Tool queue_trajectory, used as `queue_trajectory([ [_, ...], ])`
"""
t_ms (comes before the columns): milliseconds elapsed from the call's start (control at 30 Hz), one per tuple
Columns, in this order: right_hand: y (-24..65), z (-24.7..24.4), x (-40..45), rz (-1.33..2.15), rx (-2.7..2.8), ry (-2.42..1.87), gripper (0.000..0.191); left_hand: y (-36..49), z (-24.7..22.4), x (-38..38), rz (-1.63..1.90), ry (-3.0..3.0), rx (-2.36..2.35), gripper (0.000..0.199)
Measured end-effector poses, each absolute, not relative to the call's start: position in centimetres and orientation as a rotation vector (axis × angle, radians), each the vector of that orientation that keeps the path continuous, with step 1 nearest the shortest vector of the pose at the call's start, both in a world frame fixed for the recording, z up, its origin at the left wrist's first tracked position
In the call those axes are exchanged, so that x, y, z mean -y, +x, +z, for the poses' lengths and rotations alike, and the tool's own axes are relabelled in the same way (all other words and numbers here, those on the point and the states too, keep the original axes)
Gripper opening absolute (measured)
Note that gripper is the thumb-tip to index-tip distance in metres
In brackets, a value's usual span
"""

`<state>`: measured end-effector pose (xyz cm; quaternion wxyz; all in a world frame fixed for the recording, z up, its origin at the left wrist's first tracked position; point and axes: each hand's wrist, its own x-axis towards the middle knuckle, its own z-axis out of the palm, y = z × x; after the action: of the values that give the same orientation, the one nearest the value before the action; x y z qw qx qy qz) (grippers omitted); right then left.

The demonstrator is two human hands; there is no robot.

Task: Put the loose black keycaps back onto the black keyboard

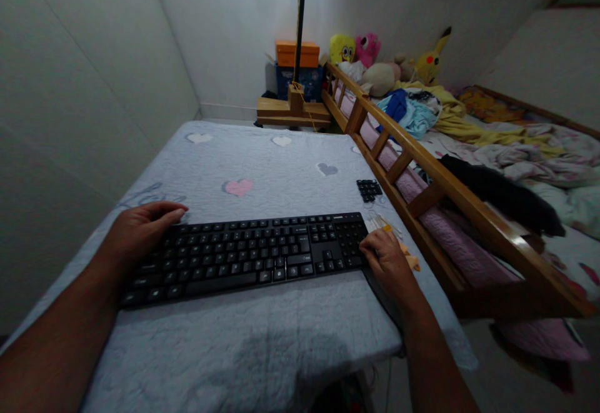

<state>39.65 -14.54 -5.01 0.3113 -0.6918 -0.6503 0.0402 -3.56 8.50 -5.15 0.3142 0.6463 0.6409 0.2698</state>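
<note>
A black keyboard (244,257) lies across the cloth-covered table, its right end bearing the number pad (349,242). My left hand (140,228) rests at its left end, over the upper corner, thumb and fingers drawn together near the tips; a small pale spot shows at them that I cannot make out. With fingers pinched, my right hand (382,253) is at the right edge of the number pad; what it pinches, if anything, is hidden. Beyond that hand sits a cluster of loose black keycaps (369,189). Thin white sticks (375,220) and orange-yellow pieces (410,257) lie beside it.
The table has a pale blue cloth (281,344) with heart patterns. A wooden bed rail (412,157) runs along the right, with bedding (497,138) and plush toys (368,49) behind. An orange box (297,54) and a wooden stand (276,110) are at the far wall.
</note>
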Motion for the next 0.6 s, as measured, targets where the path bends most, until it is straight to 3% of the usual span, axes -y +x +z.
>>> queue_trajectory([
  [600,40.1,-4.0,14.3,0.064,1.797,-1.934,0.013,-3.4,-4.8,-8.4,0.701,1.678,-1.693,0.050],
])
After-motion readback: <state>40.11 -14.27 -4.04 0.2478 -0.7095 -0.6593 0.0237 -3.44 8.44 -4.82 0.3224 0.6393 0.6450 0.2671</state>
